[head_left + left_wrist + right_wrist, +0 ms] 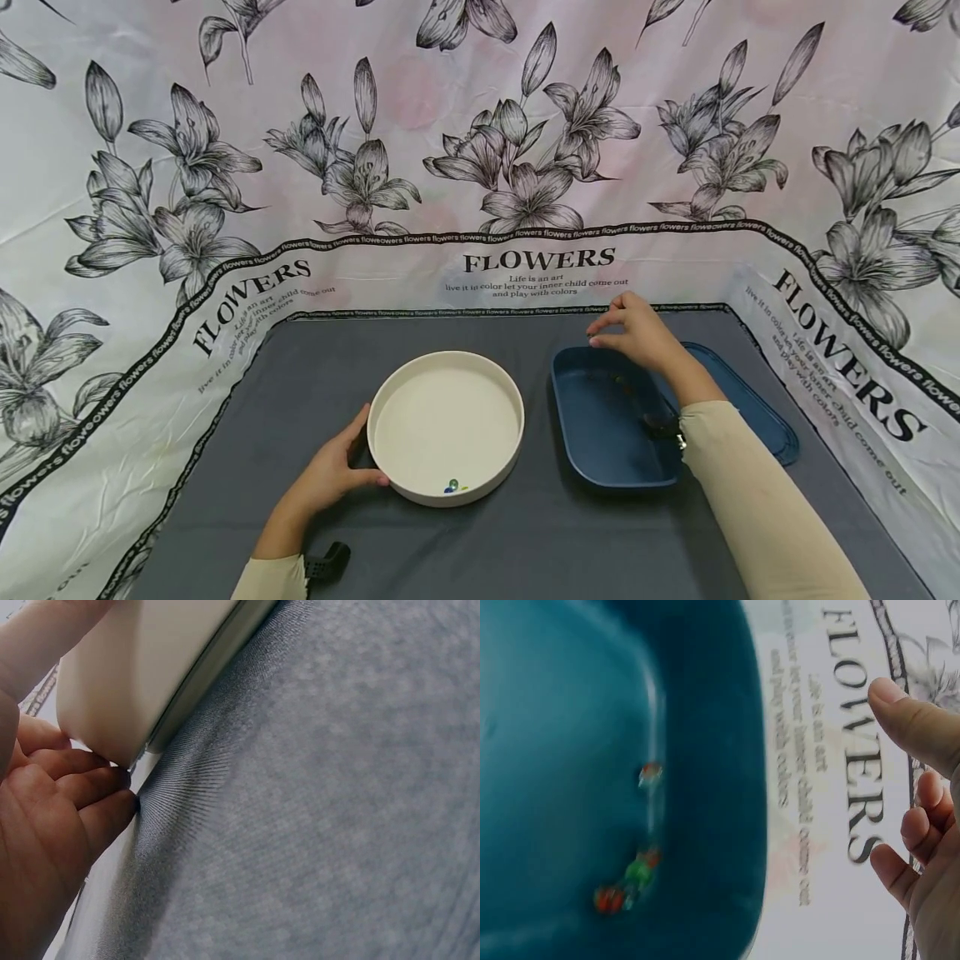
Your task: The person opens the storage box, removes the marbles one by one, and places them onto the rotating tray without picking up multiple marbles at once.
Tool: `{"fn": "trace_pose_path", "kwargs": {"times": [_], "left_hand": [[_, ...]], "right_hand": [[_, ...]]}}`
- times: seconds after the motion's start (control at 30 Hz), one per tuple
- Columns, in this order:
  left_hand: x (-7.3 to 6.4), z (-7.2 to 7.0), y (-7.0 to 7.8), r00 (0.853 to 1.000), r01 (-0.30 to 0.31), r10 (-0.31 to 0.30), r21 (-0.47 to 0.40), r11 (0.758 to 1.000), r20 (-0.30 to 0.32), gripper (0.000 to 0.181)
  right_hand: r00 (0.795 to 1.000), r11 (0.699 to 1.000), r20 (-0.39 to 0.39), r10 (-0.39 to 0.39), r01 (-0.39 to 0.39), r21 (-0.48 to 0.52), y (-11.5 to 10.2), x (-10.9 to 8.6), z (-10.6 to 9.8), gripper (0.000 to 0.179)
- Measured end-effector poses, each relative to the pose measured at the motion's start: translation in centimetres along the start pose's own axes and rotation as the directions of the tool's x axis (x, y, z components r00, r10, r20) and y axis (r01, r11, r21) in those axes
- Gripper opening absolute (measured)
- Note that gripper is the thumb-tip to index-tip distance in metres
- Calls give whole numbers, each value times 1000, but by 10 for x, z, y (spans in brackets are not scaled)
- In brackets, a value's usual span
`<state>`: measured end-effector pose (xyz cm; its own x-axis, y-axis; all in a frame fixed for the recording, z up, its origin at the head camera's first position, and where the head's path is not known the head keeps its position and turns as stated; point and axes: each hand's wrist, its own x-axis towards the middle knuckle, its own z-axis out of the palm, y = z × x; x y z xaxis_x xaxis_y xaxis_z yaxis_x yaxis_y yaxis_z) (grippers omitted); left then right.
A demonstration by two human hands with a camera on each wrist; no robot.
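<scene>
My left hand holds the round cream dish by its left side, thumb near the front and fingers along the wall. In the left wrist view the fingertips meet the bottom edge of the dish. A few small blue, green and yellow marbles lie at its near inside edge. Above the far rim of the blue rectangular tray is my right hand, with fingers loosely bent. Thumb and fingers stand apart in the right wrist view, with nothing seen between them. Several red, green and clear marbles, blurred, lie inside the tray.
A flat blue lid-like piece lies to the right of the tray, partly behind my right arm. The grey cloth under everything has a white border printed with flowers and lettering.
</scene>
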<state>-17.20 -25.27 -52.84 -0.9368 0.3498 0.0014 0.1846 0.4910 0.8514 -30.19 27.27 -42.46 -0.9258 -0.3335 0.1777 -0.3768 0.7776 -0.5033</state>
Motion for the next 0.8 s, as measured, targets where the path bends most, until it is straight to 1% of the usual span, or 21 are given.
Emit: {"fn": "trace_pose_path", "kwargs": {"times": [0.17,0.3,0.37,0.43,0.53,0.67,0.8], "left_hand": [[-2,0,0,1000,4,-4,3,1000,7,128],[-2,-1,3,1000,-2,2,14,1000,-6,129],[0,-1,4,1000,-14,14,30,999,-9,128],[1,-1,5,1000,-13,14,36,999,-4,128],[4,0,4,1000,-29,29,28,999,3,126],[5,0,1,999,-48,48,-3,999,-1,124],[2,0,-1,999,-49,49,6,999,-8,124]], "right_hand": [[999,998,6,-50,50,48,-19,9,6,18],[995,992,14,-100,99,82,-36,17,15,17],[994,989,27,-108,104,106,-44,21,20,18],[993,987,46,-112,106,119,-51,23,26,18],[991,986,69,-117,108,129,-60,28,33,19],[984,979,88,-156,142,147,-75,34,42,19],[976,968,92,-197,179,177,-87,39,52,19]]}}
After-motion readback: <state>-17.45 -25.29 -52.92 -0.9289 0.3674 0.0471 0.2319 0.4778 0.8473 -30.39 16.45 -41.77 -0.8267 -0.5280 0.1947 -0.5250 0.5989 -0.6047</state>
